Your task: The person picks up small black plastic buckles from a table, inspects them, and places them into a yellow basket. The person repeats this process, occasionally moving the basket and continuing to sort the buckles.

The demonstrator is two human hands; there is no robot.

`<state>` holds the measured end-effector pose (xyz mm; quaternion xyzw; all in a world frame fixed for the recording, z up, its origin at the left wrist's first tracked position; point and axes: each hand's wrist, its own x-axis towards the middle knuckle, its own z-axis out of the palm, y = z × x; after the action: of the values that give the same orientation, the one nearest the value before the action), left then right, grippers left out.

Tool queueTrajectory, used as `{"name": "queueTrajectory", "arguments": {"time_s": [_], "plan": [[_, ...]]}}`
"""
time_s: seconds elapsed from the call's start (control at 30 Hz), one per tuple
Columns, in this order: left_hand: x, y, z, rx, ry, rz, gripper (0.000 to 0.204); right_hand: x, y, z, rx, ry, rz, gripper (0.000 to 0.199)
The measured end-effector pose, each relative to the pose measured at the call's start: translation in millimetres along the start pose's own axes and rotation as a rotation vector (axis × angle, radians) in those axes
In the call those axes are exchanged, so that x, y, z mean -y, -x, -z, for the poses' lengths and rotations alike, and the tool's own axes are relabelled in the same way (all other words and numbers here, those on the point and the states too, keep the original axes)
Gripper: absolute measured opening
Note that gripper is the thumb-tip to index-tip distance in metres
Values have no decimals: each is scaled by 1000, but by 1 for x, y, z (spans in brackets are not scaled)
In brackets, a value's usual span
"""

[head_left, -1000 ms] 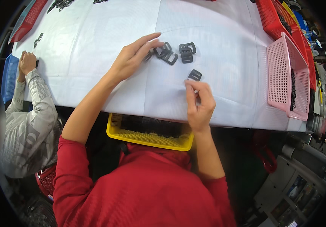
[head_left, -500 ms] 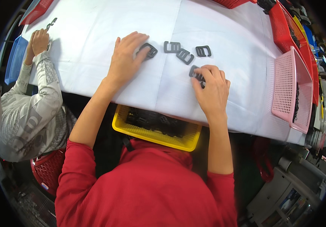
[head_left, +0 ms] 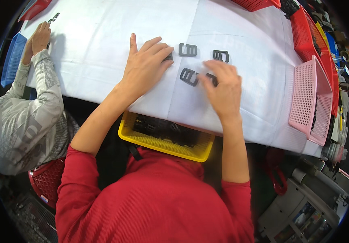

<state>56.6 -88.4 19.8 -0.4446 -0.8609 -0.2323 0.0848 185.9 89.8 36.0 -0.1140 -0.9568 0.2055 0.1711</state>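
Note:
Dark plastic strap buckles lie on the white-covered table. My left hand (head_left: 148,69) rests with fingers spread over one buckle (head_left: 168,57), most of which it hides. Right of it lie a buckle (head_left: 187,50) on the far side and a tilted buckle (head_left: 189,77) on the near side. My right hand (head_left: 224,87), slightly blurred, has thumb and fingers apart around another buckle (head_left: 212,79), partly covered and still at the table. Just beyond those fingers lies one more buckle (head_left: 221,56).
A yellow basket (head_left: 162,148) of dark parts sits below the table's near edge. To the right stand a pink basket (head_left: 303,97) and red baskets (head_left: 303,34). At the left, a co-worker's hands (head_left: 40,38) are near a blue basket (head_left: 13,58).
One buckle has moved nearer to me, away from the buckle it lay against. My left hand has shifted right with fingers more spread; my right hand has moved slightly left.

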Motion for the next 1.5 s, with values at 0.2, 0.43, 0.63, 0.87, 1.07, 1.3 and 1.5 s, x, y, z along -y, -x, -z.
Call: {"name": "queueTrajectory", "arguments": {"time_s": [0.2,0.43,0.63,0.87,1.07,1.3,1.5], "plan": [[-15,-2,-15,67,198,-114,30,-44,-27,-15,-180,209,62,27],[-7,-35,-24,-99,144,-209,31,-49,-39,9,-13,-57,-372,27],[10,-59,-44,-83,-19,-315,26,-36,-7,36,-31,-3,-253,30],[4,-64,-14,85,193,223,21,-27,53,31,-44,61,-6,26],[43,-20,10,-139,69,1,22,-37,46,41,-143,-240,-276,20],[43,22,19,-30,156,190,25,-63,18,10,-20,-90,-147,60],[44,32,12,-22,113,82,30,-42,-27,-34,122,79,153,78]]}}
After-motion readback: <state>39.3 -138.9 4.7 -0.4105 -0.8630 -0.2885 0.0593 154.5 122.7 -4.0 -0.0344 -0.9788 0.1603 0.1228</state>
